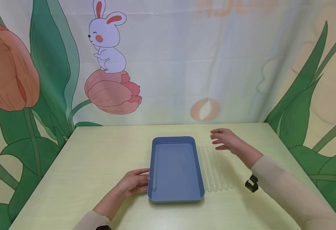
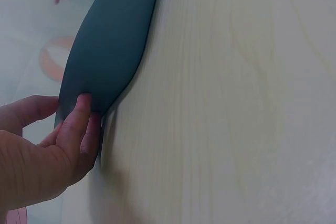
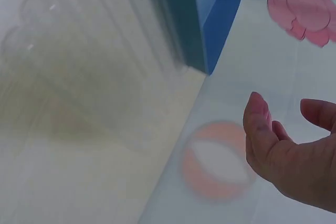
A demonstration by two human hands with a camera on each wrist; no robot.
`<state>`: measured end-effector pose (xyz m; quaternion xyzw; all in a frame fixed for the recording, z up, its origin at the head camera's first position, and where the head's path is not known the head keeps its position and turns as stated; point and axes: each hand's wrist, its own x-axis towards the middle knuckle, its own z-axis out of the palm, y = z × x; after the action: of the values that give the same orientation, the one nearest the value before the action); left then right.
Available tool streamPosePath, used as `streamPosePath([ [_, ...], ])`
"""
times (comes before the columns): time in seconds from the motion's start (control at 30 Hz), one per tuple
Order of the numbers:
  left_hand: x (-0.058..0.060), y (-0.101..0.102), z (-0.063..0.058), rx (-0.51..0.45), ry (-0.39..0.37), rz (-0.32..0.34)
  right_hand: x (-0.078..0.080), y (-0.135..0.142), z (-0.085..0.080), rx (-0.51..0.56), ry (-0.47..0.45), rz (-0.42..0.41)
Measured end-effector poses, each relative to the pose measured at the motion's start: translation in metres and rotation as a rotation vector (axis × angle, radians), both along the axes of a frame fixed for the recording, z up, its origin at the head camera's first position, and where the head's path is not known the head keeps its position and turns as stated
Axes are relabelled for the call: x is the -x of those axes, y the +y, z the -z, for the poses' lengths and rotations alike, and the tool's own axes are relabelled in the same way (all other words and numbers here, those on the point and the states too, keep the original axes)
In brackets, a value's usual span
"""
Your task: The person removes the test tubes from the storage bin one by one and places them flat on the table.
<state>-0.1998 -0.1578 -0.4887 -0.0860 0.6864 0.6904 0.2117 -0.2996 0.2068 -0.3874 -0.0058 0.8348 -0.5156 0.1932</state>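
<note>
A blue rectangular tray (image 1: 175,172) lies on the table, with one clear tube (image 1: 155,167) along the inside of its left wall. My left hand (image 1: 134,182) holds the tray's left side. In the left wrist view, that hand's fingers (image 2: 79,129) lie against the outer wall, while another digit meets the rim and its tip is hidden. Several clear round-ended tubes (image 1: 213,169) lie side by side just right of the tray. My right hand (image 1: 226,140) hovers beyond their far ends, holding nothing, its fingers loosely bent and apart, as the right wrist view of the hand (image 3: 289,150) also shows.
The pale wood-grain table (image 1: 104,153) extends on both sides of the tray. Behind it hangs a cloth backdrop (image 1: 168,64) printed with a rabbit and tulips. A small black device (image 1: 251,183) is by the right sleeve.
</note>
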Motion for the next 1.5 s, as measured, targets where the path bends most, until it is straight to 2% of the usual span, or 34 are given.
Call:
streamPosePath([
  [0.17, -0.001, 0.000, 0.000, 0.001, -0.006, 0.003, -0.005, -0.026, -0.008, 0.052, -0.031, -0.095],
  [0.3, -0.001, 0.000, -0.002, 0.002, -0.008, 0.002, -0.005, -0.046, -0.008, 0.086, -0.053, -0.155],
  [0.7, 0.000, -0.001, 0.001, -0.005, -0.004, 0.010, 0.006, -0.104, 0.012, 0.165, -0.161, -0.201],
  [0.93, 0.000, -0.001, -0.001, 0.006, -0.006, 0.002, 0.009, -0.132, 0.026, 0.187, -0.228, -0.177],
  [1.3, 0.001, 0.000, 0.001, 0.003, -0.010, -0.014, 0.012, -0.167, 0.055, 0.192, -0.264, -0.097],
  [1.5, 0.002, 0.000, 0.002, 0.008, -0.004, -0.015, 0.009, -0.181, 0.061, 0.182, -0.266, -0.049],
])
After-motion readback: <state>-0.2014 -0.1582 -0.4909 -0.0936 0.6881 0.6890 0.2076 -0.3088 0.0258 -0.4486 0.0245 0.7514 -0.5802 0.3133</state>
